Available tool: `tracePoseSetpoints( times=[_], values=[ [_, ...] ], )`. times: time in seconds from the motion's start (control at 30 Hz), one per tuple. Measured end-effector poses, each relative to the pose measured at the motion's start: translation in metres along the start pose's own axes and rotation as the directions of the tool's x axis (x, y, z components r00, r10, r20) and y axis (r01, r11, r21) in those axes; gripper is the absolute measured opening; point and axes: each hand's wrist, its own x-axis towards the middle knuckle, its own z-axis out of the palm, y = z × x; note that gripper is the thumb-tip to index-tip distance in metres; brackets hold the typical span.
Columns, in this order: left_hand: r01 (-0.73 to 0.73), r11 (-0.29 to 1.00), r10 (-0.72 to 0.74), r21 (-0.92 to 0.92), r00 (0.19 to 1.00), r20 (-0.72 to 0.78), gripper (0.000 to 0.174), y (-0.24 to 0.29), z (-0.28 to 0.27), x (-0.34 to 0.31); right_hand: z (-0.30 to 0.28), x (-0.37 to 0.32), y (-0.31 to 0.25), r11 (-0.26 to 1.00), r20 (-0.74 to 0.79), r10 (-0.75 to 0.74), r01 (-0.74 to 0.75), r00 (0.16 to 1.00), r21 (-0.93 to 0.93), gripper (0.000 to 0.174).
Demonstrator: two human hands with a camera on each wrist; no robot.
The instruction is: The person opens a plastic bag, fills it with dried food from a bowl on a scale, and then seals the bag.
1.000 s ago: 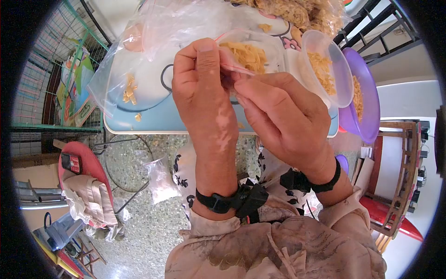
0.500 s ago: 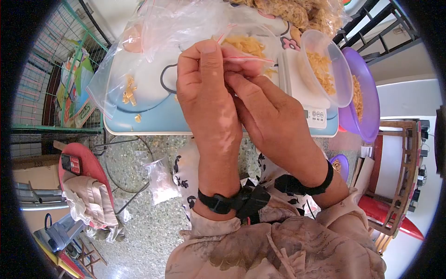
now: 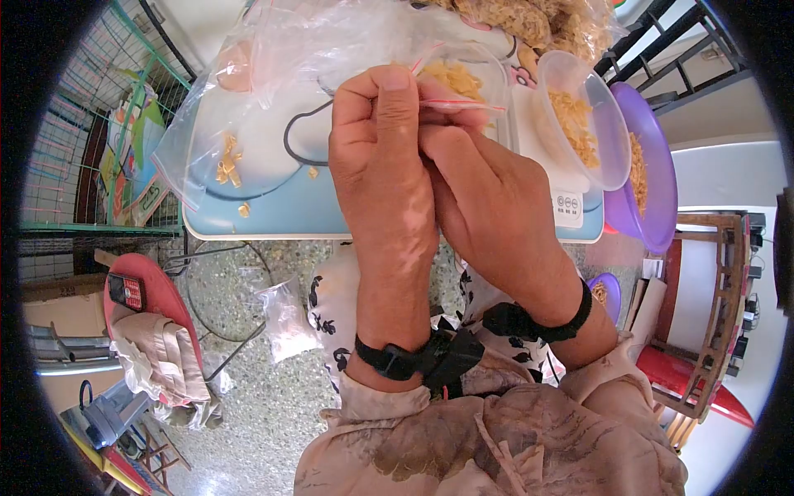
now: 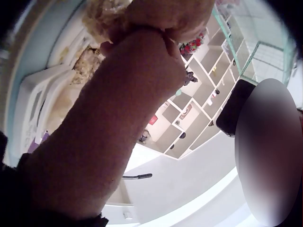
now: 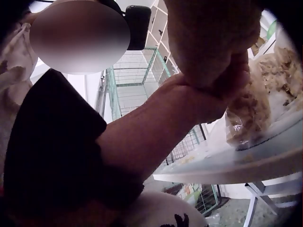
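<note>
My left hand pinches the top of a clear zip bag with a red seal line, thumb on top. Close against it, the right hand has its fingers curled at the bag under the left palm, its fingertips mostly hidden. In the right wrist view the clear bag, filled with brownish-yellow dried pieces, hangs below the hands. Behind the hands is a clear container with yellow pieces. To the right, a translucent bowl of similar pieces leans over a white digital scale.
Empty-looking clear bags spread across the back left of the table, with loose crumbs in front. A large bag of dried pieces sits at the back. The purple basin stands right; a red stool holds a phone and cloth.
The right hand moved from pinching the seal strip to lower, under the left palm. Both hands shifted slightly right, and the bag's seal edge now sticks out to the right.
</note>
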Motion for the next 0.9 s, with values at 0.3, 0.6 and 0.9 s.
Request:
tracePoseSetpoints(
  times=[0.3, 0.6, 0.9],
  values=[
    [0.002, 0.999, -0.003, 0.033, 0.999, 0.035, 0.02, 0.0, -0.001, -0.001, -0.003, 0.001, -0.007, 0.97, 0.087, 0.185, -0.197, 0.979, 0.143, 0.016],
    [-0.028, 0.994, 0.031, 0.107, 0.999, -0.026, 0.025, 0.0, 0.0, 0.0, -0.01, -0.001, -0.008, 0.503, 0.348, 0.352, -0.489, 0.869, 0.712, 0.018],
    [0.034, 0.997, -0.036, 0.071, 0.999, 0.032, 0.021, 0.008, 0.002, -0.004, -0.019, 0.002, -0.003, 0.148, 0.524, 0.302, -0.582, 0.796, 0.799, 0.018]
  ],
)
